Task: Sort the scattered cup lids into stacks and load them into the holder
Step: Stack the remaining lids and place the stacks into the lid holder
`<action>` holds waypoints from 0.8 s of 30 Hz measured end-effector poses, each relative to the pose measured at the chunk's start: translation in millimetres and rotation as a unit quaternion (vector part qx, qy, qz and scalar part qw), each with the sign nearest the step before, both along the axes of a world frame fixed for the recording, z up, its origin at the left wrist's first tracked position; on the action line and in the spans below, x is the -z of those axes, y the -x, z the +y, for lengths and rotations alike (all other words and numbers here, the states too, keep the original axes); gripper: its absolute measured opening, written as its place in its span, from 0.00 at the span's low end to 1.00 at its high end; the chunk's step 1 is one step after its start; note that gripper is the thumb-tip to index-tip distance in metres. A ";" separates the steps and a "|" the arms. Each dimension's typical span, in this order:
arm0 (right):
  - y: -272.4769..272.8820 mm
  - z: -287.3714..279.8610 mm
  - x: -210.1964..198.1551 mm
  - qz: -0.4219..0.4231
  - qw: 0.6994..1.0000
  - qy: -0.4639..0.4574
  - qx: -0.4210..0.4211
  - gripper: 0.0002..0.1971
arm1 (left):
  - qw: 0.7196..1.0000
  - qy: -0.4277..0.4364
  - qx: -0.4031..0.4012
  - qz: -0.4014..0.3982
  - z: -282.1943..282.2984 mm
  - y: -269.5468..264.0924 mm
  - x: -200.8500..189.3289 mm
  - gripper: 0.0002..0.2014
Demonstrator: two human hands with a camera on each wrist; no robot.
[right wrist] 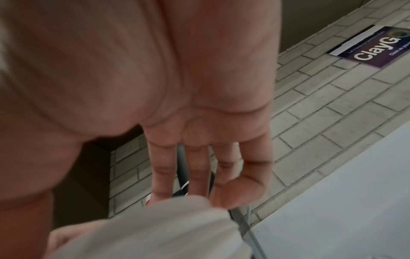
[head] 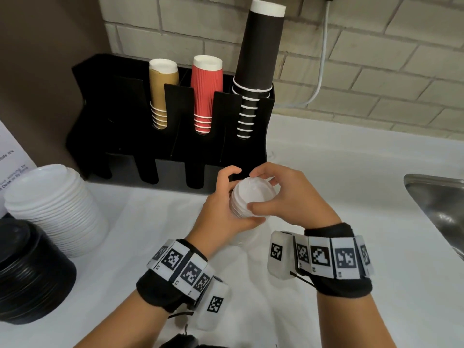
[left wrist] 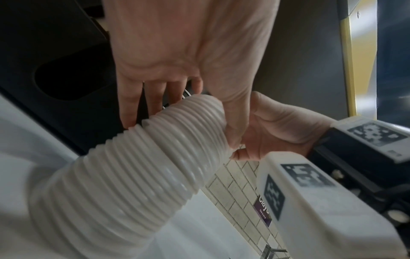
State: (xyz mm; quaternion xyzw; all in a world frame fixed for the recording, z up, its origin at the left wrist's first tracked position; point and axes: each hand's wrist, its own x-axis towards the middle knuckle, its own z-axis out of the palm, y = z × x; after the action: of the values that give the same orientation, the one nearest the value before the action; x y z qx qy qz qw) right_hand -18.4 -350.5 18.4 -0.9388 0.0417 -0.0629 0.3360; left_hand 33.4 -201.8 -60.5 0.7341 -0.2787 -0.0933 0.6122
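You're maybe halfway: your left hand (head: 223, 212) and right hand (head: 283, 197) both have fingers wrapped round a small white lid stack (head: 247, 200) just before the black holder (head: 125, 136), while big white (head: 54, 207) and black (head: 30, 270) lid stacks wait unloaded on the desk (head: 326, 172).

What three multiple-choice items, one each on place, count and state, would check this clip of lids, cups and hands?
1. Where does the large stack of white plastic lids stand?
A. in the sink
B. on the counter, left of the black cup holder
C. on top of the red cups

2. How many cup stacks stand in the holder?
A. one
B. three
C. five

3. What are the hands doing?
A. both lie flat on the counter
B. both hold one small stack of white lids
C. both hold a red cup

Answers: 1 B, it stands beside the black lids. 2 B, tan, red and dark brown. 3 B, the left hand and right hand curl round it.
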 end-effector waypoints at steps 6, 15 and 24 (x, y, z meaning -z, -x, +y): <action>4.0 -7.2 7.4 0.012 0.999 -0.042 -0.007 0.28 | 0.999 0.001 0.032 -0.021 2.0 1.0 -4.9 0.30; -45.3 -96.3 50.8 0.134 0.950 -0.147 0.239 0.30 | 1.000 -0.001 0.019 -0.017 -0.9 -2.3 -4.7 0.24; -108.3 -120.0 70.1 0.248 0.938 0.135 0.203 0.39 | 1.000 -0.009 0.000 -0.009 -3.1 -5.0 -10.2 0.23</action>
State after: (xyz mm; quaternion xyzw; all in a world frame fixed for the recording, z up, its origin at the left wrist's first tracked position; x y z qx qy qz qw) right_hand 89.9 -470.4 -51.7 -0.9328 0.3048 0.0994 0.1649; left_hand 38.3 -204.9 -50.3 0.7402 -0.2834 -0.0887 0.6033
